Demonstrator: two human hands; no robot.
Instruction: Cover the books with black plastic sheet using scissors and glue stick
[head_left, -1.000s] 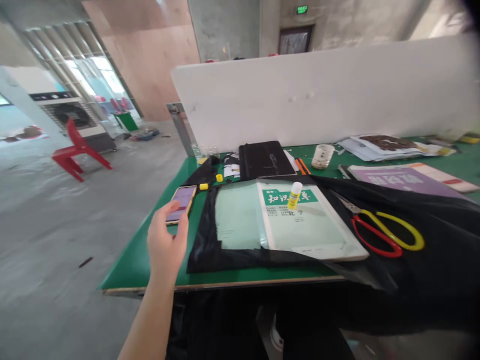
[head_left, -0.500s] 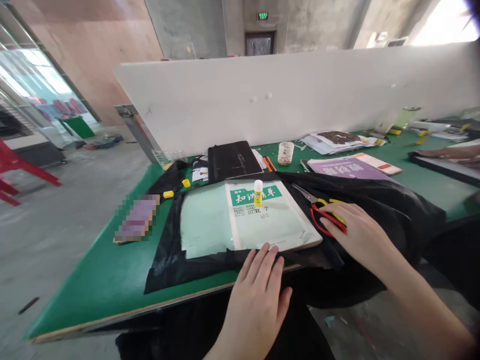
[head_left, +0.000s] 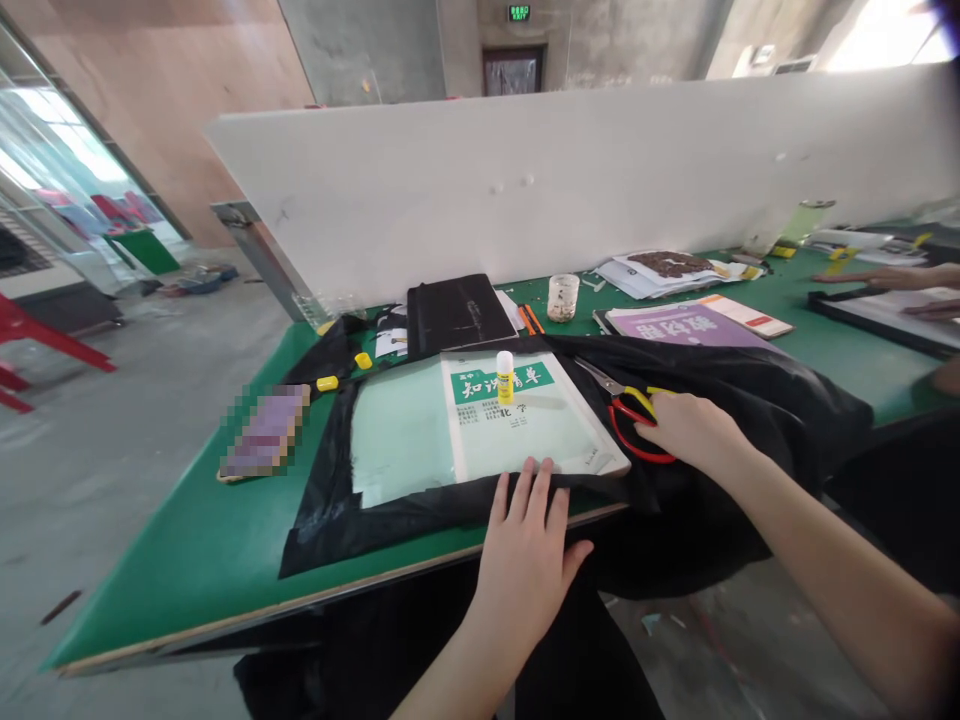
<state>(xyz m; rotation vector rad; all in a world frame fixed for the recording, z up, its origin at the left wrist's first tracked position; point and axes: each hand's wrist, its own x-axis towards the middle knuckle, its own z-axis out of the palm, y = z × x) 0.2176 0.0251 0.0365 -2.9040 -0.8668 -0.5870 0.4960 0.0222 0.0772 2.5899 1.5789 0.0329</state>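
An open book with a pale green cover (head_left: 401, 435) lies outside up on black cloth (head_left: 330, 530), with strips of the cloth along its edges. My left hand (head_left: 525, 550) rests with fingers stretched on the book's near edge and the black strip there. To the right of the book, my right hand (head_left: 694, 430) grips the handles of red and yellow scissors (head_left: 622, 395); its fingers are partly hidden. The blades point away, toward the book's far right corner, over the cloth. A glue stick (head_left: 505, 380) with a white top stands upright on the cover.
On the green table (head_left: 187, 560) are a phone-like purple object (head_left: 266, 432), blurred out, yellow caps (head_left: 327, 383), a black-covered book (head_left: 459, 315), a cup (head_left: 562, 298) and a purple book (head_left: 682, 325). A white partition (head_left: 450, 200) stands behind. Another person's hands (head_left: 900, 278) are at far right.
The view has shifted slightly. My right hand has moved a little on the scissors, and more of the red handle loop shows. My left hand stays at the book's near edge.
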